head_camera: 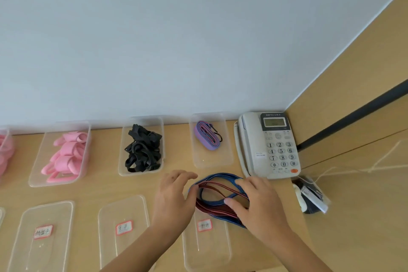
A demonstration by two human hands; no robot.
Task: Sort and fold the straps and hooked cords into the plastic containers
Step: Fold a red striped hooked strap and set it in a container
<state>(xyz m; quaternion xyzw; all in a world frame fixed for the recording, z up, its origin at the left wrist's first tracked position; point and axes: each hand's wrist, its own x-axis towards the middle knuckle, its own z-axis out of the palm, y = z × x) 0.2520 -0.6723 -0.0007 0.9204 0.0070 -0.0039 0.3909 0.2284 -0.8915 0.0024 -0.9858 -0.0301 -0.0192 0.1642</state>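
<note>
You're at an office-type desk, tucked into a corner. Light wood-laminate desktop point(106, 190) runs up to a plain pale wall point(176, 40); matching wood panel point(353, 73) with a dark strip closes off the right side. Far right sits a grey corded desk phone point(268, 144) with keypad and small display, the clearest office cue. Along the far edge you've got clear plastic containers point(141, 147) in a row, sorted stock inside. Nearer, a row of flat clear lids point(123, 227) with red-bordered handwritten labels point(124, 227); text too small to read. Right of the phone, a small clear bag point(311, 196) holding dark items, string point(353, 170) trailing off. Reads as an office sorting station.
</note>
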